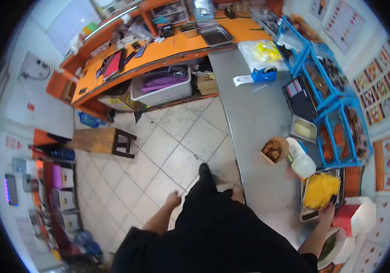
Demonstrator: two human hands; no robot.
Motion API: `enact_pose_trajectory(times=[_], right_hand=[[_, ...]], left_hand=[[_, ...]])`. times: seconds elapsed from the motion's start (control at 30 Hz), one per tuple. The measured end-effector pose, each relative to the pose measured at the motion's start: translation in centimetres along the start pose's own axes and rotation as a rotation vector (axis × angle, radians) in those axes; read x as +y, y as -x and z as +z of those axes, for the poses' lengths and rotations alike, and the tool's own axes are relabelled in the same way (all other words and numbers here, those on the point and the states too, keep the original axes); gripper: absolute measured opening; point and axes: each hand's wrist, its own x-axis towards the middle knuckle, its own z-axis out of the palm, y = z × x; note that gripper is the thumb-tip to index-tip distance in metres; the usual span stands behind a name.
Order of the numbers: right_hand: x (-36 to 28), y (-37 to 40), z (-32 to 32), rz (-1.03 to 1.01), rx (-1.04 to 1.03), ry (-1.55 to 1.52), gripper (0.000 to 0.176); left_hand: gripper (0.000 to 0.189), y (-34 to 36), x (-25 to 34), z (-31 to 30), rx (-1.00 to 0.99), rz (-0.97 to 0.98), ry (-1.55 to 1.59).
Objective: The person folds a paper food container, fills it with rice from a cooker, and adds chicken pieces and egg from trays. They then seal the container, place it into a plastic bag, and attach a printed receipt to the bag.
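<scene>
My left hand (173, 199) hangs over the tiled floor beside my body, fingers curled, with nothing visible in it. At the metal counter's right side, my right hand (326, 211) is closed on a dark handle at the lower edge of a metal tray of yellow food (321, 190). Above the tray lies a white bottle with a label (302, 162). A paper box of brown fried pieces (273, 150) sits to the bottle's left. Just right of my right hand is a red and white box (347, 218), and below it a white bowl with something green (330, 250).
Blue baskets (333, 102) line the wall side of the metal counter (254, 123). A small metal container (304, 128) and a dark device (299, 97) lie beside them. A wooden stool (95, 139) stands on the floor at left. An orange counter (176, 43) runs along the back.
</scene>
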Motion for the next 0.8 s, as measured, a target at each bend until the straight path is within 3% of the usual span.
enact_pose_trajectory(times=[0.03, 0.1, 0.2, 0.23, 0.27, 0.3, 0.33, 0.37, 0.4, 0.47, 0.53, 0.63, 0.7, 0.73, 0.77, 0.8], right_hand=[[0.4, -0.6, -0.9, 0.002, 0.001, -0.082, 0.017], [1.4, -0.6, -1.0, -0.049, 0.058, -0.158, 0.016], [3.1, 2.0, 1.5, -0.220, 0.224, -0.144, 0.018], [4.7, 1.7, -0.4, -0.299, 0.085, -0.118, 0.014], [4.3, 5.9, 4.1, -0.255, 0.201, -0.112, 0.014], [5.4, 6.7, 3.6, -0.325, 0.142, -0.021, 0.015], [4.0, 12.4, 10.2, -0.306, 0.337, 0.015, 0.014], [4.7, 13.1, 9.7, -0.307, 0.332, 0.050, 0.014], [4.9, 14.8, 11.5, -0.306, 0.446, 0.108, 0.015], [5.5, 16.8, 13.4, -0.227, 0.417, -0.087, 0.014], [5.6, 18.6, 15.3, -0.198, 0.495, -0.220, 0.012], [6.6, 17.9, 17.2, -0.176, 0.513, -0.161, 0.018], [7.1, 16.8, 18.3, -0.242, 0.743, 0.299, 0.024], [7.1, 16.3, 19.2, -0.271, 0.853, 0.564, 0.026], [7.2, 15.9, 20.2, -0.261, 0.869, 0.557, 0.026], [7.2, 15.5, 21.1, -0.336, 0.933, 0.918, 0.026]], left_hand=[[0.039, -1.6, 5.0, -5.1, 0.055, 0.066, -0.016], [0.031, -6.4, 10.8, -10.1, 0.318, 0.384, -0.009], [0.036, -7.8, 24.8, -18.6, 0.188, 0.632, -0.006], [0.040, -7.2, 29.7, -19.8, 0.054, 0.695, -0.007], [0.047, -7.1, 33.3, -20.1, 0.015, 0.810, -0.024], [0.054, -7.6, 36.4, -20.1, -0.051, 0.935, -0.032], [0.065, -8.4, 39.1, -19.3, -0.076, 1.114, -0.086], [0.076, -9.0, 41.8, -18.6, -0.094, 1.295, -0.116], [0.086, -8.6, 44.4, -18.0, -0.173, 1.339, -0.139], [0.118, -8.9, 47.4, -17.0, -0.276, 1.346, -0.225], [0.124, -9.0, 50.0, -15.1, -0.367, 1.413, -0.222], [0.136, -10.3, 52.0, -12.9, -0.432, 1.450, -0.226], [0.136, -11.3, 53.1, -11.4, -0.433, 1.620, -0.151], [0.133, -11.0, 53.8, -11.0, -0.440, 1.613, -0.090], [0.133, -11.2, 54.9, -10.6, -0.459, 1.619, -0.099], [0.131, -11.3, 55.9, -10.3, -0.505, 1.697, -0.026]])
